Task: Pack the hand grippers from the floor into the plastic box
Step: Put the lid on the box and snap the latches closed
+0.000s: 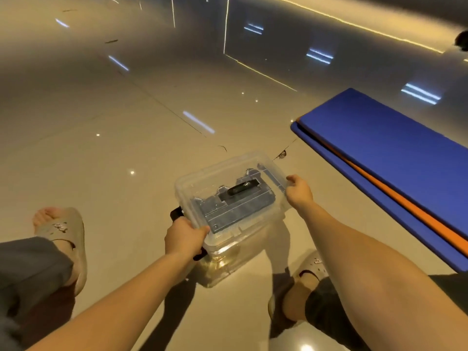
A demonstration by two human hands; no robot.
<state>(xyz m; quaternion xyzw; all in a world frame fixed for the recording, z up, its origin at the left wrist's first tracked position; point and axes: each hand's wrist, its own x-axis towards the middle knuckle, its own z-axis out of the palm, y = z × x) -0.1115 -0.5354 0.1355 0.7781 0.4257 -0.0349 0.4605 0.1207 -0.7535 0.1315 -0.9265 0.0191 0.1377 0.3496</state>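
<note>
We grip the clear plastic box (228,224) with both hands, left hand (184,239) and right hand (300,190) clutching opposite rims, its black-handled lid (235,196) on.

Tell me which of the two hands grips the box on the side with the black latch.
The left hand: it holds the clear plastic box at its near-left edge, where the black latch shows. The right hand grips the far-right rim, where no latch is visible.

The plastic box (228,224) contents blur behind its clear lid; the left hand (186,239) hides a black latch (176,213); the blue mat (392,158) runs off-frame.
</note>
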